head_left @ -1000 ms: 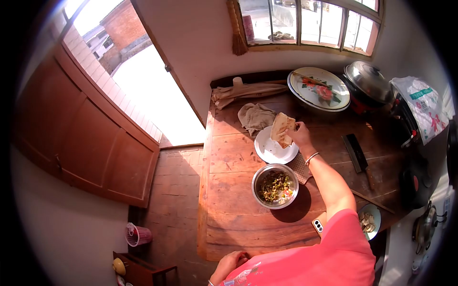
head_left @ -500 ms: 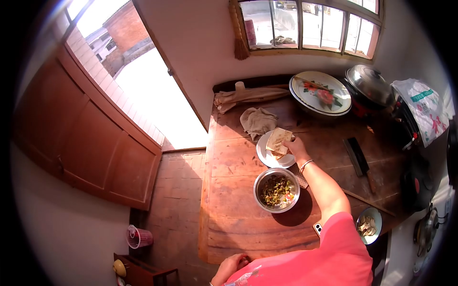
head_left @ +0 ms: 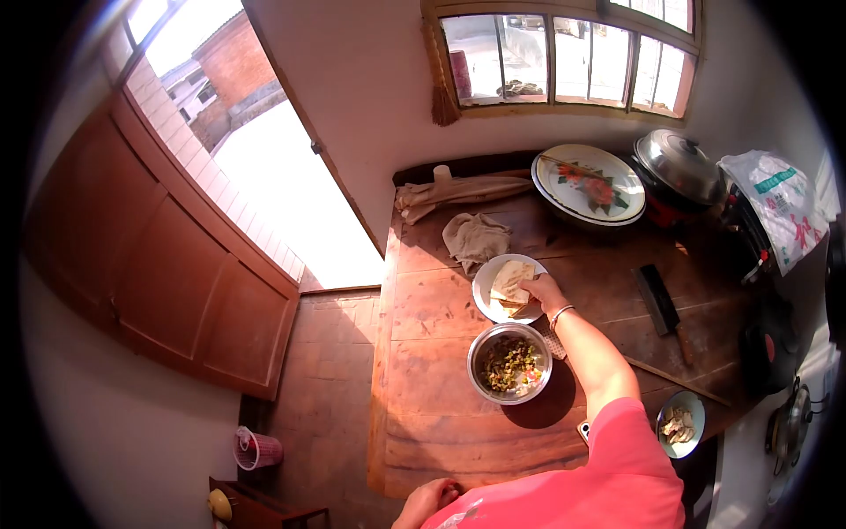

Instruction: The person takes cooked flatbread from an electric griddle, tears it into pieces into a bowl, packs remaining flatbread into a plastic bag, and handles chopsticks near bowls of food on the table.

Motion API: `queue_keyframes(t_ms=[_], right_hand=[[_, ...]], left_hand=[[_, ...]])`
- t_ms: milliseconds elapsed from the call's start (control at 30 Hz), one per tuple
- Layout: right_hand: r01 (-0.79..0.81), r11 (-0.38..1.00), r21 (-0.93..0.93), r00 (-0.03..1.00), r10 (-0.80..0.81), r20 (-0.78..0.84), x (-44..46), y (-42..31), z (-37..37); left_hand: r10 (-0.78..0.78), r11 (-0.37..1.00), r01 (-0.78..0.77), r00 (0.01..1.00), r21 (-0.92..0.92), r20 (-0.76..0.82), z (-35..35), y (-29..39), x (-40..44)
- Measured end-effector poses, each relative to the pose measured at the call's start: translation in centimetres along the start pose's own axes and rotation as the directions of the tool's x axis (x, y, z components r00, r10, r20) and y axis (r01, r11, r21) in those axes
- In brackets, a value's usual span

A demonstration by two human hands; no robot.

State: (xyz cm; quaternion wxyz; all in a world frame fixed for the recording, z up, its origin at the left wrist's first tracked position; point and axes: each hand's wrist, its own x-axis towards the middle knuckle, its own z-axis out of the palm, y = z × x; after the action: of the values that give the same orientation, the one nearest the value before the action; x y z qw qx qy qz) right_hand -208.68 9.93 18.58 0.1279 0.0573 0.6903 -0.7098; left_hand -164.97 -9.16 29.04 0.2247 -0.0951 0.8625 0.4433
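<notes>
right hand [head_left: 545, 292] pinching the flat pale browned bread pieces [head_left: 511, 284], fingers on their right edge. bread sits in the round white plate [head_left: 484, 304], partly stacked. left hand [head_left: 429, 499] at the near edge of the brown wooden table [head_left: 432, 423], fingers curled; can't tell if it grips anything. round steel bowl of chopped green, yellow and dark filling [head_left: 509, 363] just on the near side of the plate. crumpled beige cloth [head_left: 477, 239] just beyond the plate. dark-bladed cleaver with wooden handle [head_left: 657, 300] lies right of the right hand, apart from it. small pale-blue bowl of pale pieces [head_left: 681, 425] near the table's right side.
</notes>
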Motion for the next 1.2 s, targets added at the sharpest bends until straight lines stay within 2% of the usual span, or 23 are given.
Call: queue_keyframes(t_ms=[100, 167, 233, 300, 367, 400, 467, 500, 533, 567, 600, 633, 700, 767, 833, 867, 933, 967, 1000, 1033, 1100, 1167, 1200], right_hand=[[-0.039, 0.999, -0.02, 0.999, 0.039, -0.004, 0.3, 0.3, -0.1], [0.062, 0.998, -0.001, 0.998, -0.062, 0.033, 1.4, 1.1, 0.1], [0.015, 0.999, 0.052, 0.999, -0.017, 0.045, 1.9, 1.7, 0.0], [0.044, 0.935, -0.353, 0.972, -0.122, -0.202, 2.0, 1.9, 0.3], [0.079, 0.899, -0.431, 0.954, -0.194, -0.23, 2.6, 2.4, 0.1], [0.152, 0.877, -0.456, 0.952, -0.254, -0.172, 2.6, 2.2, -0.5], [0.185, 0.72, -0.669, 0.929, -0.35, -0.121, 2.2, 0.9, -0.8], [0.24, 0.734, -0.635, 0.931, -0.359, -0.063, 3.0, 1.2, -1.4], [0.331, 0.653, -0.681, 0.906, -0.421, 0.037, 4.9, 2.1, -2.5], [0.264, 0.554, -0.79, 0.917, -0.397, 0.028, 4.8, 1.2, -2.5], [0.27, 0.443, -0.855, 0.883, -0.468, 0.036, 7.0, 2.3, -3.6], [0.252, 0.373, -0.893, 0.902, -0.424, 0.077, 7.6, 1.6, -4.3], [0.303, 0.33, -0.894, 0.859, -0.501, 0.106, 6.6, 0.0, -4.5], [0.386, 0.445, -0.808, 0.849, -0.513, 0.123, 7.9, -1.1, -4.9], [0.596, 0.533, -0.6, 0.747, -0.643, 0.17, 6.6, -2.7, -3.5], [0.608, 0.527, -0.594, 0.741, -0.645, 0.187, 4.3, -4.7, -2.0], [0.779, 0.468, -0.418, 0.599, -0.752, 0.275, -2.6, -8.9, 3.1], [0.79, 0.46, -0.404, 0.589, -0.753, 0.294, -6.5, -10.5, 5.4], [0.855, 0.425, -0.298, 0.515, -0.768, 0.381, -10.7, -11.7, 7.7], [0.902, 0.391, -0.184, 0.43, -0.779, 0.455, -14.5, -12.5, 9.7], [0.89, 0.449, -0.074, 0.39, -0.669, 0.633, -20.4, -11.6, 12.7], [0.927, 0.375, -0.009, 0.236, -0.564, 0.791, -25.8, -9.3, 16.0], [0.918, 0.395, 0.05, 0.158, -0.477, 0.865, -27.8, -7.7, 17.4]], left_hand=[[-0.006, 1.0, 0.006, 1.0, -0.02, 0.013, 0.7, -1.5, -0.3], [0.023, 0.999, -0.023, 1.0, -0.029, -0.006, 0.7, -2.0, 0.3], [0.057, 0.998, -0.057, 0.998, 0.016, -0.013, 0.9, -2.2, 0.2], [0.095, 0.995, -0.094, 0.995, 0.04, -0.026, 1.5, -4.3, 0.8], [0.13, 0.991, -0.128, 0.99, 0.036, -0.051, 2.2, -5.6, 0.4], [0.126, 0.992, -0.126, 0.989, -0.001, -0.077, 1.9, -5.1, 0.3], [0.095, 0.995, -0.092, 0.99, 0.036, -0.1, 2.1, -5.1, 0.2], [0.119, 0.993, -0.121, 0.988, -0.013, -0.102, 2.7, -5.8, 0.5], [0.115, 0.992, -0.108, 0.987, 0.066, -0.108, 2.7, -5.6, 0.5], [0.113, 0.993, -0.107, 0.985, 0.047, -0.128, 3.2, -6.2, 0.5], [0.097, 0.994, -0.091, 0.989, 0.053, -0.111, 2.9, -5.6, 0.3], [0.053, 0.999, -0.05, 0.983, 0.02, -0.174, 3.4, -5.6, 0.2], [0.122, 0.988, -0.102, 0.975, 0.112, -0.186, 3.6, -5.9, 0.4], [0.133, 0.989, -0.111, 0.962, 0.102, -0.238, 4.8, -6.9, 0.8], [0.153, 0.986, -0.129, 0.949, 0.102, -0.277, 5.3, -7.7, 1.2], [0.162, 0.985, -0.138, 0.944, 0.102, -0.288, 5.5, -7.9, 1.2], [0.155, 0.987, -0.132, 0.933, 0.093, -0.325, 5.7, -7.9, 0.8], [0.125, 0.991, -0.108, 0.953, 0.076, -0.276, 5.6, -7.5, 0.5], [0.095, 0.995, -0.083, 0.97, 0.059, -0.226, 5.7, -7.3, 0.0], [0.086, 0.996, -0.075, 0.966, 0.052, -0.244, 5.9, -7.5, -0.3], [0.091, 0.994, -0.08, 0.982, 0.073, -0.167, 6.5, -7.6, -0.7], [0.073, 0.996, -0.06, 0.979, 0.07, -0.193, 7.0, -7.6, -1.2], [0.054, 0.997, -0.041, 0.977, 0.071, -0.206, 7.1, -7.7, -1.6]])
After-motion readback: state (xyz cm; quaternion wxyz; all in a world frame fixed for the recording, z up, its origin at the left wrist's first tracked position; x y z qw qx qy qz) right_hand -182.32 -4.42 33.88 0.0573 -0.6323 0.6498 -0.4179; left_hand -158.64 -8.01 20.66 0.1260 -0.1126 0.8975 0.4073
